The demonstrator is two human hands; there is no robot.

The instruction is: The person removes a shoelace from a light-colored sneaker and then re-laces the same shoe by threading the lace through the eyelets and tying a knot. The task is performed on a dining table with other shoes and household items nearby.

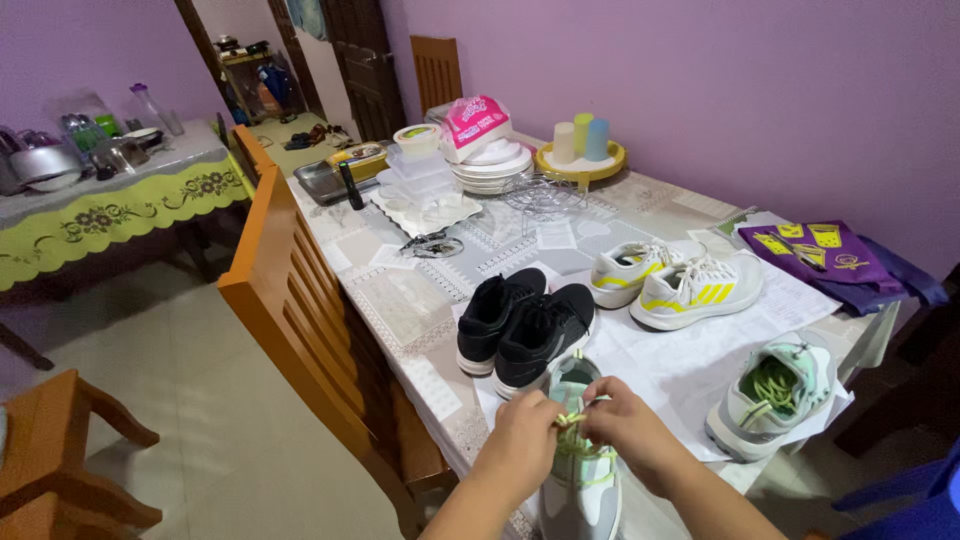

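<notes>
A pale mint-grey sneaker (578, 480) with yellow-green laces lies at the table's near edge. My left hand (522, 437) and my right hand (628, 420) both pinch its laces (570, 420) over the tongue. Its mate (775, 395) rests to the right, laces loose inside. Just beyond my hands sits a pair of black sneakers (525, 325). A pair of white sneakers with yellow stripes (680, 280) lies farther right.
White paper sheets (690, 360) lie under the shoes on the patterned table (400, 300). A purple cloth (825, 255), stacked plates (492, 165), plastic containers (425, 180) and cups on a yellow tray (580, 150) fill the far end. Wooden chairs (290, 300) stand left.
</notes>
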